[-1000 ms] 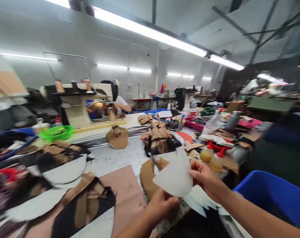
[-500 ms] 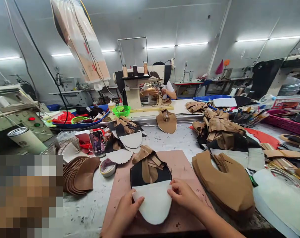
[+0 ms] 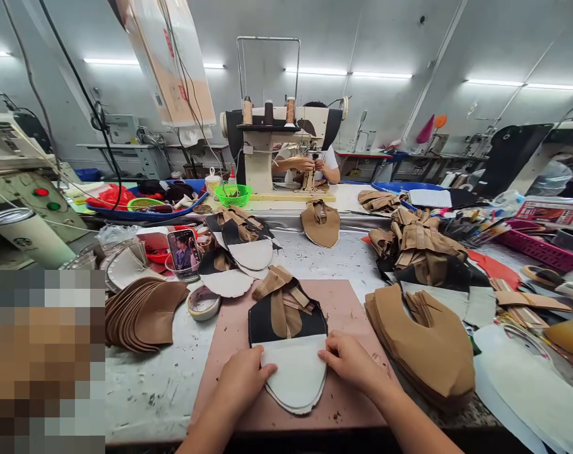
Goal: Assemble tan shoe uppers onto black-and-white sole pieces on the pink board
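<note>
My left hand pinches the left edge of a white rounded lining piece, thumb on top. On the opposite edge, my right hand grips the same piece between thumb and fingers. The piece lies over the front of a shoe upper of black fabric with tan straps folded at its far end. Along the rounded end, a second layer's edge peeks out below the white piece. Beneath it all is a pinkish work board.
Stacked tan cut pieces stand right of the board, brown pieces to the left beside a tape roll. More uppers lie beyond. Across the table, a co-worker's hands work at a sewing machine. White sheets lie far right.
The white lining piece now sits slightly farther up on the upper, and a layer edge shows beneath its rounded end. Both hands keep their hold; the camera view has shifted a little.
</note>
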A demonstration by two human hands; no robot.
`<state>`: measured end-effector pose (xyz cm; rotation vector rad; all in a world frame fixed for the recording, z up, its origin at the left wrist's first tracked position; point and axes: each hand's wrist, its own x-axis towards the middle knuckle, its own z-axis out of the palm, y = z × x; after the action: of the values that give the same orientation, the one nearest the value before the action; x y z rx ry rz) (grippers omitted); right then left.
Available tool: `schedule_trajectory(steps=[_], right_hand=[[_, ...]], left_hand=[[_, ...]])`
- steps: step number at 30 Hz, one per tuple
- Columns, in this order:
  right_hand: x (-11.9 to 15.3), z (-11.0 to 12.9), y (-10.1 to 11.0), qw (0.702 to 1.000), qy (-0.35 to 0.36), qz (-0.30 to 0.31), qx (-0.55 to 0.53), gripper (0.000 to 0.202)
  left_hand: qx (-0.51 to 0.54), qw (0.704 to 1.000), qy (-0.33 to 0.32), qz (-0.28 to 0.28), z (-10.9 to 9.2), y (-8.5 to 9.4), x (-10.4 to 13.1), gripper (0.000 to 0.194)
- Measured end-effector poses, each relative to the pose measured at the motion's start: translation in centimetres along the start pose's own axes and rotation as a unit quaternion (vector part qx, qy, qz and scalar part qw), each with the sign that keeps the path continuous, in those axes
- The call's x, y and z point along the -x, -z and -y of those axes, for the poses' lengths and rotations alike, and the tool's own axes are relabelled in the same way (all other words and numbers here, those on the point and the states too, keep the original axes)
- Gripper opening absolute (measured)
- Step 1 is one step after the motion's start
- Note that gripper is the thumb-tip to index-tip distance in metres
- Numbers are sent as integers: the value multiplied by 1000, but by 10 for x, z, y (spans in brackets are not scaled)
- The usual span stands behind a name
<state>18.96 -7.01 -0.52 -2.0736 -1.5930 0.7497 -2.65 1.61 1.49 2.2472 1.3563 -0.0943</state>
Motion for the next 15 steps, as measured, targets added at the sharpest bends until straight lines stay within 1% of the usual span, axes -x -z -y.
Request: schedule_trajectory(steps=[1,2,3,4,5,6,7,8,9,10,11,13,15], right_hand=[[2,3,1,999,-5,-3,33,26],[4,5,1,998,-12,-11,68,24],[6,8,1,994,-16,-26,103,21],[9,10,-1,990,-13,-48,135,17],[12,12,-4,985,2,-71,159,12],[15,13,-8,980,31,-89,174,10],[18,15,-14,976,74,-95,182,16],[21,16,-21,972,122,-84,182,28],[23,17,-29,968,166,-59,178,41],[25,18,-36,965,198,-29,172,52],[26,19,-42,963,214,2,165,61],[28,21,-49,967,201,52,150,67],[27,24,-48,973,181,86,119,69]], left_hand=[[-26,999,4,-21,-1,-2,3,18],[-60,997,-4,-54,-1,-7,6,19],[-99,990,-30,-96,0,-12,9,20],[-140,977,-74,-141,2,-19,11,21],[-177,958,-131,-181,5,-28,13,23],[-206,936,-191,-211,9,-36,15,27],[-223,916,-242,-228,13,-44,16,30],[-233,901,-279,-238,18,-50,16,31],[-240,890,-299,-245,23,-56,16,32],[-244,885,-308,-250,28,-59,16,33],[-245,884,-310,-252,32,-62,17,36],[-241,888,-304,-247,38,-63,17,41],[-238,894,-299,-235,42,-61,17,45]])
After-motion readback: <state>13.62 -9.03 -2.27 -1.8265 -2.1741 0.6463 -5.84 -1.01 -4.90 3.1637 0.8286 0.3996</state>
